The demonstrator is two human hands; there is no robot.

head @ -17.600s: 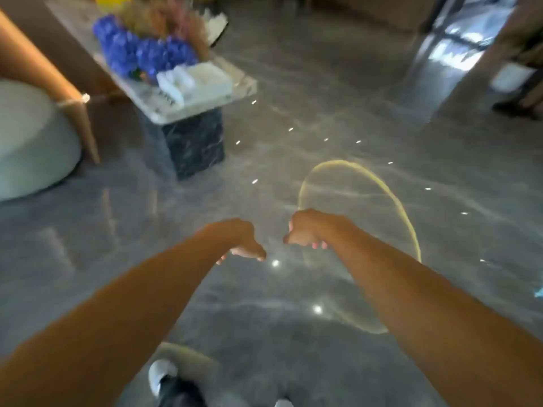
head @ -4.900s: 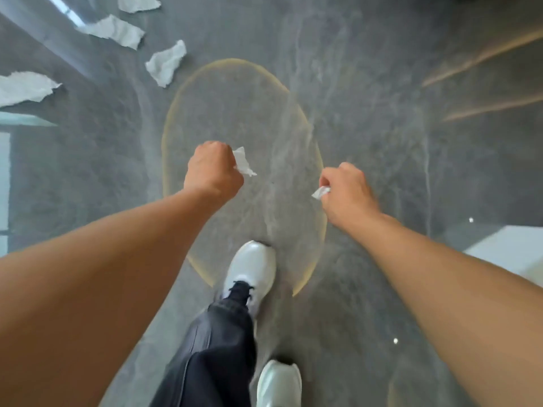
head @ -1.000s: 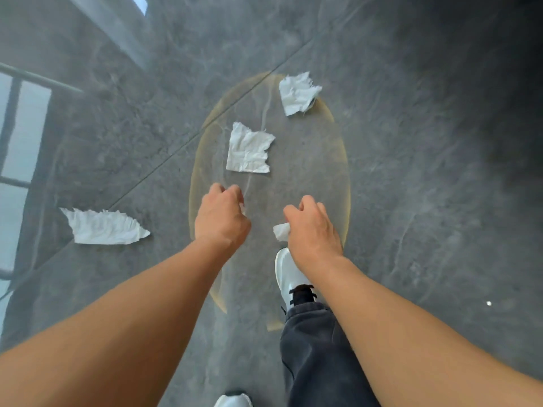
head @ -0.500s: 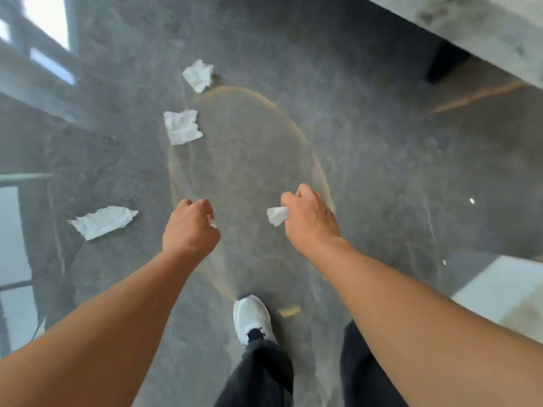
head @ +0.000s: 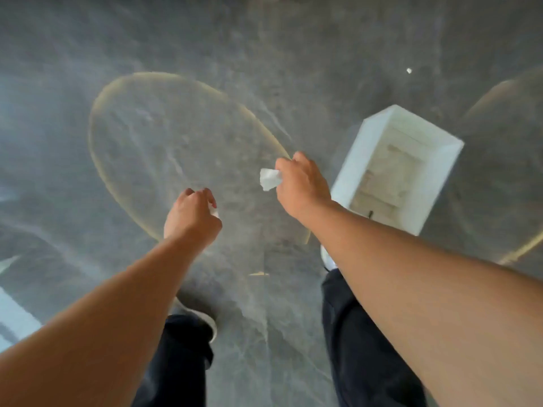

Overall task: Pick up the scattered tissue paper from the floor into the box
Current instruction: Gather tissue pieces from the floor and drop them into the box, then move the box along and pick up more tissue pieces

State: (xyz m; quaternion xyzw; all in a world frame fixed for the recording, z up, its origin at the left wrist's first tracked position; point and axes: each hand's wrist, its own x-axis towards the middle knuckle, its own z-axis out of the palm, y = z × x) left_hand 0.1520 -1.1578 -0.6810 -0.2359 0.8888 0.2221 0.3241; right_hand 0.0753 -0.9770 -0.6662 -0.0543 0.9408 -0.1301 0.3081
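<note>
A white open-topped box (head: 370,142) stands on the grey floor at the right, with pale paper lying inside it. My right hand (head: 302,186) hovers just left of the box, fingers closed on a crumpled white tissue (head: 269,178) that pokes out to the left. My left hand (head: 191,218) is lower and further left, closed as a fist; only a sliver of white tissue (head: 215,212) shows at its fingertips. Loose tissue on the floor is out of frame.
A yellowish oval reflection (head: 123,83) lies on the glossy grey stone floor (head: 293,54). My dark trouser legs (head: 361,333) and a white shoe (head: 205,318) are below the hands. A bright patch (head: 14,318) sits at the lower left edge.
The view has swung right: the scattered tissues on the floor have left the frame and the white box has come fully into view beside my right hand. Both hands stay closed.
</note>
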